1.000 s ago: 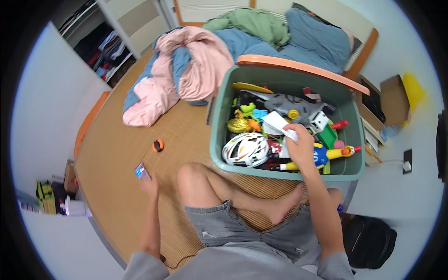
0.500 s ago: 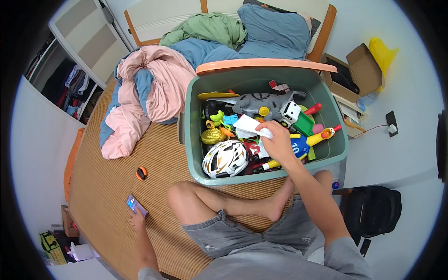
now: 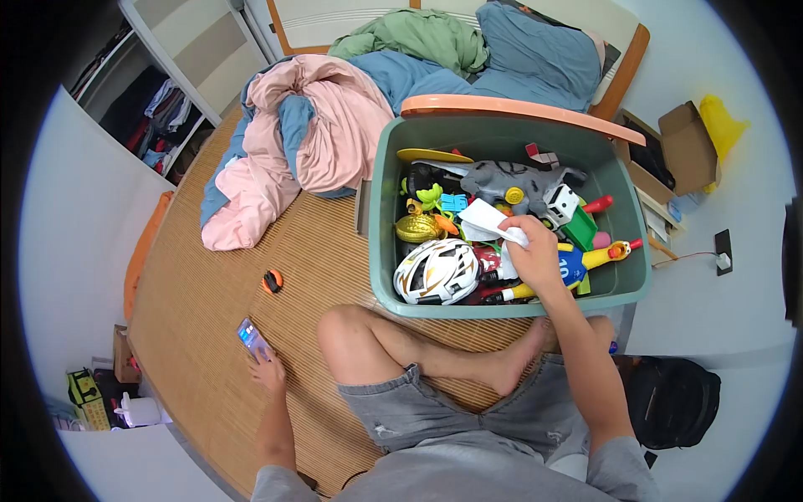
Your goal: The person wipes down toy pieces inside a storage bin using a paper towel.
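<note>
In the head view, my right hand point(image 3: 535, 255) is closed on a thin, folded white sheet point(image 3: 483, 220), paper or tissue, over the green storage bin point(image 3: 510, 311). Beneath and around it lie toys: a rubber chicken point(image 3: 595, 257) in a blue shirt, a grey animal figure point(image 3: 512, 182), a white and green toy truck point(image 3: 574, 216) and a golden ribbed toy point(image 3: 418, 227). A white bike helmet point(image 3: 437, 273) rests at the bin's near left. My left hand point(image 3: 268, 368) grips the lower end of a smartphone point(image 3: 252, 335) with a lit screen, low over or on the mat.
An orange-black ring-like object point(image 3: 273, 281) lies on the woven mat point(image 3: 209, 305). The bin's orange lid point(image 3: 519, 109) stands behind it. Pink bedding point(image 3: 335, 125) is heaped at the left; an open cardboard box point(image 3: 690, 146) and a black backpack point(image 3: 673, 402) are at the right.
The view has shifted, so the whole scene sits farther right. My right hand keeps the white sheet over the bin; my left hand stays at the phone.
</note>
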